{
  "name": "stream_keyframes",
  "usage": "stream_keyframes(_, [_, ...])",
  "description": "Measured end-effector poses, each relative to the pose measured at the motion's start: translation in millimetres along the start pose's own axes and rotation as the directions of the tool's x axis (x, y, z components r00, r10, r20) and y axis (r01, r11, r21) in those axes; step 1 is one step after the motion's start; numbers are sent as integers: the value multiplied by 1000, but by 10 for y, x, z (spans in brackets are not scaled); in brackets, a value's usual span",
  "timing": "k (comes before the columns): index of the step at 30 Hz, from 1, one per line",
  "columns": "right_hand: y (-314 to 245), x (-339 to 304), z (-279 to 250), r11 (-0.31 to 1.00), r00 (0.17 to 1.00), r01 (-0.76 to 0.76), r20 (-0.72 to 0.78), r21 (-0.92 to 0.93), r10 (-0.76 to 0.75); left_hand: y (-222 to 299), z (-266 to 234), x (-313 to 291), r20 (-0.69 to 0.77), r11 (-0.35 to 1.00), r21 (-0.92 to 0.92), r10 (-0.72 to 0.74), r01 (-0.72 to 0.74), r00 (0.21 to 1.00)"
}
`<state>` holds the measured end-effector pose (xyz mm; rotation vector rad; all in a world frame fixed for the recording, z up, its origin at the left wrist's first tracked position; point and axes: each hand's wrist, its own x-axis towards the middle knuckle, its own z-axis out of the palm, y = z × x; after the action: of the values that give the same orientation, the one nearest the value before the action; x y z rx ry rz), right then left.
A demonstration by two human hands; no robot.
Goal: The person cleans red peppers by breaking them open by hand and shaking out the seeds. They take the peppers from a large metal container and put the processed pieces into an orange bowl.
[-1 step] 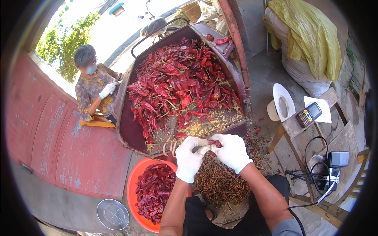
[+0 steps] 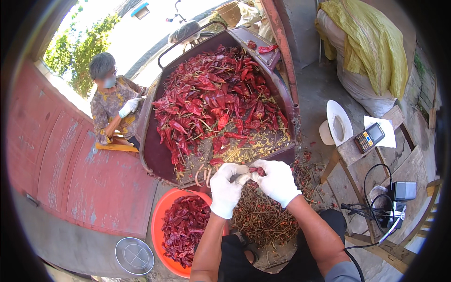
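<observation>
Both of my hands wear white gloves and meet in front of the cart's near edge. A dark red dried chili pepper (image 2: 257, 171) is held between them. My right hand (image 2: 276, 181) pinches its body with thumb and fingers. From the other side, my left hand (image 2: 227, 187) is closed in a pinch at the pepper's end; the stem there is hidden by the glove. Beyond my hands, a large heap of dried red chilies (image 2: 211, 103) lies in the metal cart (image 2: 151, 152), with loose yellow seeds (image 2: 251, 145) along its near part.
An orange basin (image 2: 156, 221) of chili pieces stands by my left forearm, a round sieve (image 2: 134, 256) beside it. Stems (image 2: 265, 218) pile up below my hands. At right are a hat (image 2: 338, 123), a handheld device (image 2: 369, 137), cables and a bulky sack (image 2: 359, 84). A gloved co-worker (image 2: 115, 101) sits at left.
</observation>
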<state>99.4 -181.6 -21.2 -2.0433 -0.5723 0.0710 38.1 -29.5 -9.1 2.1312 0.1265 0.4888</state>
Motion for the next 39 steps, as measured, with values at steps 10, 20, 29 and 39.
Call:
stream_keyframes(10, [-125, 3, -7, 946, 995, -89, -19, 312, 101, -937, -575, -15, -216, 898, 420, -37, 128, 976])
stream_keyframes(20, [-15, 57, 128, 901, 993, -112, 13, 418, 118, -1463, -830, 130, -218, 685, 706, -31, 180, 975])
stream_keyframes(29, [130, 89, 214, 891, 991, -135, 58, 434, 121, -1428, -554, 338, -182, 671, 728, -10, 142, 983])
stream_keyframes(39, [-68, 58, 55, 963, 993, -120, 32, 239, 116, -1405, -474, 456, -274, 833, 554, 166, 14, 947])
